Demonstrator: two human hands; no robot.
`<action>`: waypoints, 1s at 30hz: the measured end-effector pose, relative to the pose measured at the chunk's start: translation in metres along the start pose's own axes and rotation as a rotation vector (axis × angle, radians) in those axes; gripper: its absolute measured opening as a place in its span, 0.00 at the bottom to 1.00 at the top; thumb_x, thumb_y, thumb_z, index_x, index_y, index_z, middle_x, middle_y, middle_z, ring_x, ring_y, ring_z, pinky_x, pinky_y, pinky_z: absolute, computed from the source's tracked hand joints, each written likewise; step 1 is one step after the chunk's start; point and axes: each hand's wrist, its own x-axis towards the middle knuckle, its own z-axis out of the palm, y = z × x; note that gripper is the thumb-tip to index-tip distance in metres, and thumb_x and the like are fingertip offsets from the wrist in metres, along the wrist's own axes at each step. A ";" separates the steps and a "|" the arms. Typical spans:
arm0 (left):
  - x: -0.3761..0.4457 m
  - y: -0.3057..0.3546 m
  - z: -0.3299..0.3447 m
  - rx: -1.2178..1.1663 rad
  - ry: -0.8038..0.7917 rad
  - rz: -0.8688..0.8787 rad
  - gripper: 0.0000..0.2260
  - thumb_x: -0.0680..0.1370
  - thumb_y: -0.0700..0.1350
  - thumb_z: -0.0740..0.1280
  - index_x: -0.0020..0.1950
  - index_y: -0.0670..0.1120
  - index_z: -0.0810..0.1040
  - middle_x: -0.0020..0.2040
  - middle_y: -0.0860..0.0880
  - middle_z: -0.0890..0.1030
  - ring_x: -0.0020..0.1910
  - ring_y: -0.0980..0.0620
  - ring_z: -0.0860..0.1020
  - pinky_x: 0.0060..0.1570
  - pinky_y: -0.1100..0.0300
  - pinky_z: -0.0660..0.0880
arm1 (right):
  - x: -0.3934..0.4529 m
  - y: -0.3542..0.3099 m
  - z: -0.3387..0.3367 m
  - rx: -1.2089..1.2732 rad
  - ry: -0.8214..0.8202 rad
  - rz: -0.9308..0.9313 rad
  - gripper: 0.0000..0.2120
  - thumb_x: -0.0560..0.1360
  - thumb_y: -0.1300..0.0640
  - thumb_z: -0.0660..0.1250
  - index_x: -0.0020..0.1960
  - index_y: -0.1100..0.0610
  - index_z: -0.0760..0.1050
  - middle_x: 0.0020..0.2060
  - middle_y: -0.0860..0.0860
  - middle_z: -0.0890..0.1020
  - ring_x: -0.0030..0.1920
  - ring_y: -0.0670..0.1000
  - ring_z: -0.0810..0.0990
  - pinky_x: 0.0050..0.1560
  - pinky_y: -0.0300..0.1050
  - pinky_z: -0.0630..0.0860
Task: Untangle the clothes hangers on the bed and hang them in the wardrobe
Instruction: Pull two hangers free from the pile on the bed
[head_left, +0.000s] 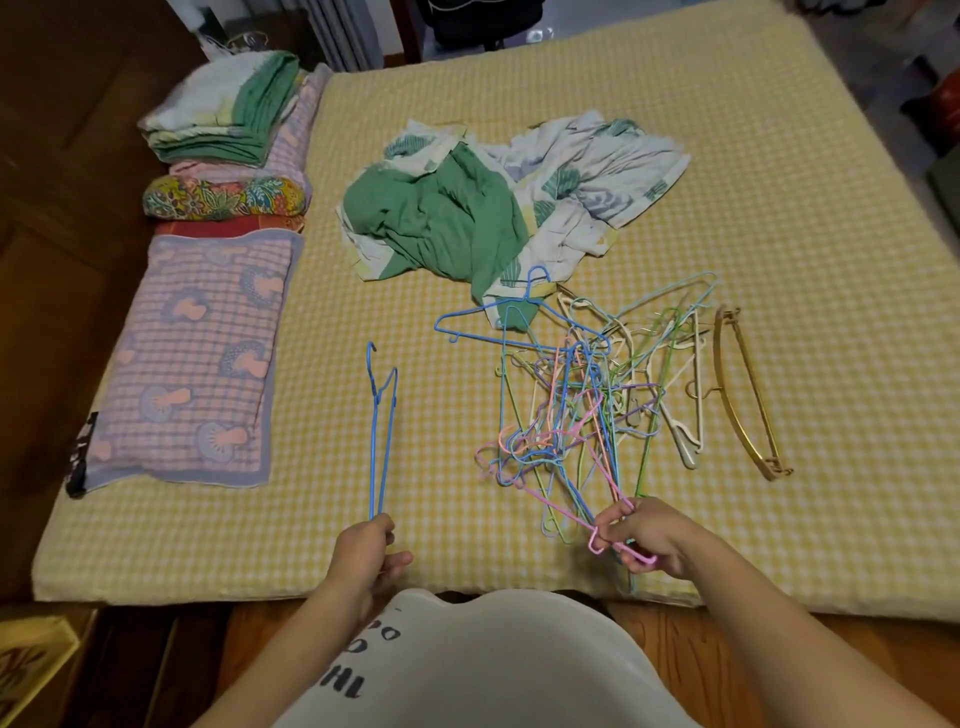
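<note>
A tangled heap of thin coloured hangers (587, 410) lies on the yellow checked bed (415, 519), right of centre. My left hand (366, 545) grips the lower end of a blue hanger (379, 431), which stands up edge-on, apart from the heap. My right hand (641, 535) pinches a pink hanger (602, 538) at the heap's near edge; the pink wire still runs into the tangle. Another blue hanger (498, 322) lies at the heap's far side. A gold-brown hanger (743, 395) lies alone to the right. No wardrobe is in view.
A crumpled green and white sheet (493, 208) lies beyond the hangers. Pillows and folded bedding (208, 312) line the bed's left side. A wooden bed frame edge (727, 639) runs below the mattress, near my body.
</note>
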 end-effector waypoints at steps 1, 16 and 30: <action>-0.001 0.000 0.000 0.002 0.001 -0.004 0.09 0.79 0.43 0.62 0.54 0.39 0.75 0.49 0.45 0.78 0.41 0.45 0.83 0.35 0.55 0.77 | -0.001 -0.001 0.000 0.023 0.014 -0.001 0.06 0.76 0.68 0.66 0.53 0.64 0.76 0.45 0.65 0.85 0.25 0.53 0.71 0.28 0.39 0.68; -0.009 0.002 -0.005 0.010 0.014 0.009 0.08 0.80 0.44 0.61 0.54 0.40 0.75 0.46 0.44 0.78 0.41 0.44 0.81 0.32 0.56 0.75 | 0.000 -0.013 0.016 0.375 0.007 0.049 0.06 0.78 0.70 0.63 0.52 0.64 0.76 0.41 0.62 0.85 0.23 0.47 0.73 0.25 0.36 0.71; -0.010 -0.002 -0.016 0.015 0.024 0.015 0.09 0.79 0.43 0.61 0.56 0.39 0.75 0.53 0.44 0.78 0.45 0.43 0.84 0.34 0.54 0.77 | -0.002 -0.060 0.053 0.852 -0.075 -0.044 0.07 0.79 0.66 0.64 0.53 0.58 0.77 0.37 0.55 0.86 0.20 0.42 0.72 0.23 0.33 0.72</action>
